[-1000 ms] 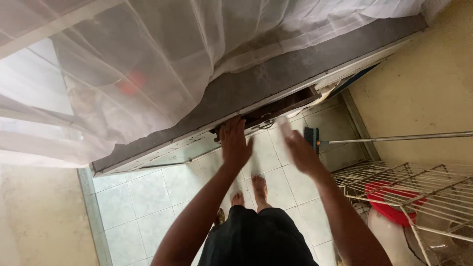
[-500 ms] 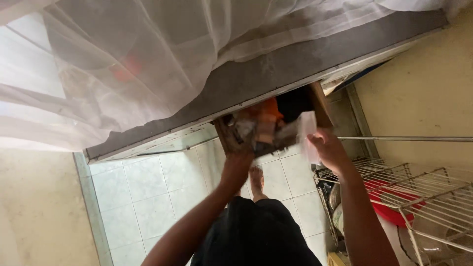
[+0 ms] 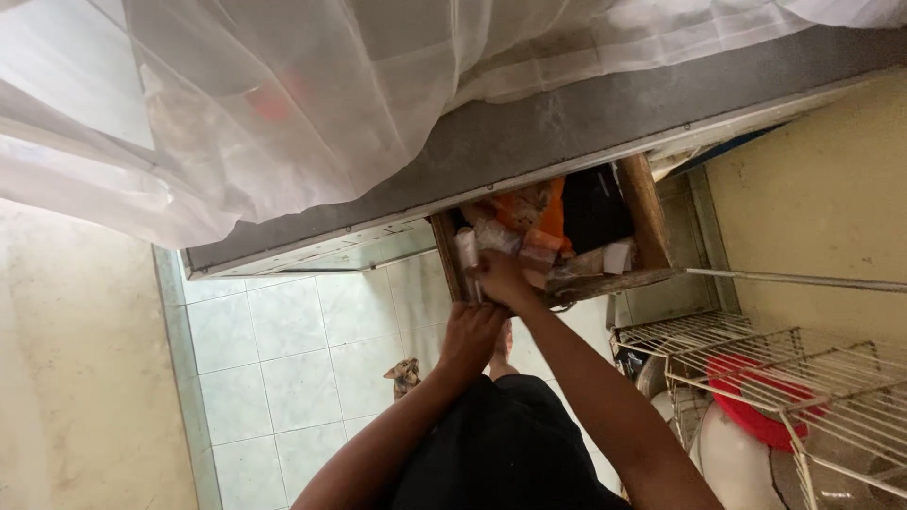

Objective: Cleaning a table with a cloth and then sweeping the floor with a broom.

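drawer (image 3: 642, 212) pulled out | hands: right (image 3: 501, 279) reaching in, left (image 3: 470, 335) below, grips unclear | wire rack (image 3: 803, 378) beside

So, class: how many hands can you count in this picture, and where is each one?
2. The right hand reaches into the open wooden drawer, among its contents. The left hand is just below the drawer's front edge. No other hands show.

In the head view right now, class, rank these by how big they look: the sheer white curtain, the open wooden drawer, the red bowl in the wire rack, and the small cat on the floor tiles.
1. sheer white curtain, largest by far.
2. open wooden drawer.
3. red bowl; partly hidden by the wire rack and nearer the camera, so its place is unsure.
4. small cat, smallest.
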